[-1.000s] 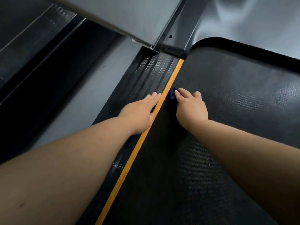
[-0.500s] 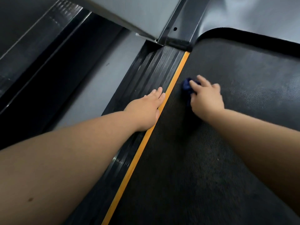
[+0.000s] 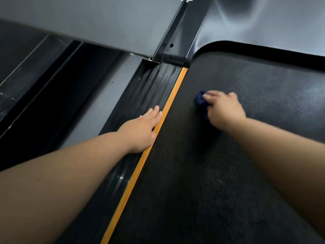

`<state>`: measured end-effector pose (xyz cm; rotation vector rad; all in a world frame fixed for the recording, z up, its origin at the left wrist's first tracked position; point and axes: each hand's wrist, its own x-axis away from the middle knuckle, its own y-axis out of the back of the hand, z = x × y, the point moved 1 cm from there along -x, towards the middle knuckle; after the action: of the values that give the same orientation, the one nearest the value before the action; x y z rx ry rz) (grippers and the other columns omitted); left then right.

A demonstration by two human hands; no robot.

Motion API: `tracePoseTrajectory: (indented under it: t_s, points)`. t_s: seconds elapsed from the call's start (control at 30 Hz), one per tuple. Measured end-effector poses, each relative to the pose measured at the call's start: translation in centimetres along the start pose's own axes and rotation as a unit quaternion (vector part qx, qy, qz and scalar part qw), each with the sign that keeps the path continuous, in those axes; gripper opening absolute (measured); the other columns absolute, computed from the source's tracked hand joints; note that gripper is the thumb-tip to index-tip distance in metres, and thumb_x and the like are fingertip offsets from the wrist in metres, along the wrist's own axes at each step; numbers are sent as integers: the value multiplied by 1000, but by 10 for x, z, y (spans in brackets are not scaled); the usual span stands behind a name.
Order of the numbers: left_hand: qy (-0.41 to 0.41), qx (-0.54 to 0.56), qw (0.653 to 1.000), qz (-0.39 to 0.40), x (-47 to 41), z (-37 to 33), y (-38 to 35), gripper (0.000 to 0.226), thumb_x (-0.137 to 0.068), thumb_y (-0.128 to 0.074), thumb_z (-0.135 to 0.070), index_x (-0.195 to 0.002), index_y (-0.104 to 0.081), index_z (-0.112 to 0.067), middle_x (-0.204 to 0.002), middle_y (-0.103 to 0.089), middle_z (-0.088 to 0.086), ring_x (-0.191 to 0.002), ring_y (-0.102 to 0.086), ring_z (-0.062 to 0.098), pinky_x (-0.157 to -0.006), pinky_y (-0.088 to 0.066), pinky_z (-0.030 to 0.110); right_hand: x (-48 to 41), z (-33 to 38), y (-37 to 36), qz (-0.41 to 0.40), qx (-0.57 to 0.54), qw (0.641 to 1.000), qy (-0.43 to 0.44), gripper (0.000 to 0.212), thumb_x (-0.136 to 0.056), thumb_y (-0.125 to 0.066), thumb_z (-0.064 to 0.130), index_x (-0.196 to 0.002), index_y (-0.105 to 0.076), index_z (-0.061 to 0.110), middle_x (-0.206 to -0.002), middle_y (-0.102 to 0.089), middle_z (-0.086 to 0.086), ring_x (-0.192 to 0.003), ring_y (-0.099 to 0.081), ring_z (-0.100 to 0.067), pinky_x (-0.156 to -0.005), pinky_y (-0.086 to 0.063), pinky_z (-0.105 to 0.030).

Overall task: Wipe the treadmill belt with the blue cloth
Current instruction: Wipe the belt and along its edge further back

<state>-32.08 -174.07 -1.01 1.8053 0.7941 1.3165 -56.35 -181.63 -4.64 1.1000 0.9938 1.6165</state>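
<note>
The black textured treadmill belt [image 3: 202,173] fills the right half of the view. My right hand [image 3: 224,110] lies on the belt and grips a bunched dark blue cloth [image 3: 201,102], which sticks out at the left of the fingers; most of the cloth is hidden under the hand. My left hand [image 3: 142,132] rests flat with straight fingers on the ribbed black side rail [image 3: 151,92], its edge against the orange strip [image 3: 168,110] that borders the belt.
A grey upright [image 3: 105,23] and a black bracket [image 3: 175,50] stand at the head of the rail. The glossy motor cover [image 3: 263,23] curves round the belt's far end. Grey floor [image 3: 98,106] and a dark neighbouring machine [image 3: 26,81] lie to the left.
My right hand has slid with the cloth away from the orange strip, rightward over the belt. My left hand has stayed on the rail.
</note>
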Motion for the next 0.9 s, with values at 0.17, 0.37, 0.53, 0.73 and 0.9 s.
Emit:
tracePoseTrajectory:
  t_s: [0.17, 0.37, 0.53, 0.73, 0.9]
  points:
    - [14, -21, 1000, 19, 1, -2, 5, 65, -98, -32, -16, -152, 4, -21, -158, 16, -6, -146, 2, 12, -117, -19, 33, 9, 20, 15, 84, 30, 995, -42, 55, -91, -48, 19, -143, -34, 29, -155, -20, 13, -131, -24, -34, -105, -34, -44]
    - [15, -37, 999, 32, 3, -1, 9, 66, -99, -37, -19, -151, 3, -24, -158, 16, -7, -145, -5, 13, -108, -31, 33, 118, 100, -43, 138, -9, 970, 200, 56, -93, -40, 25, -146, -29, 35, -155, -16, 18, -110, -32, -25, -88, -37, -36]
    - [14, -5, 1000, 5, 2, 1, -4, 65, -97, -35, -19, -152, 1, -21, -158, 14, -5, -146, 2, 15, -118, -13, 36, 95, 75, -38, 65, 18, 975, 210, 43, -95, -41, 37, -139, -42, 36, -145, -41, 13, -113, -38, -26, -89, -42, -37]
    - [13, 3, 999, -31, 3, -2, -8, 64, -97, -32, -13, -152, -1, -16, -159, 12, -2, -146, 4, 12, -118, -7, 32, 85, 73, -29, 19, -50, 998, 31, 48, -87, -50, 22, -135, -46, 22, -144, -35, -2, -120, -37, -31, -97, -39, -41]
    - [0, 23, 1000, -13, 1, 6, -7, 64, -96, -33, -13, -152, -2, -20, -158, 13, -6, -145, 6, 8, -119, -6, 30, 117, 99, -56, 60, -95, 991, 74, 85, -81, -56, 40, -152, -12, 21, -156, -18, 3, -129, -28, -28, -103, -32, -39]
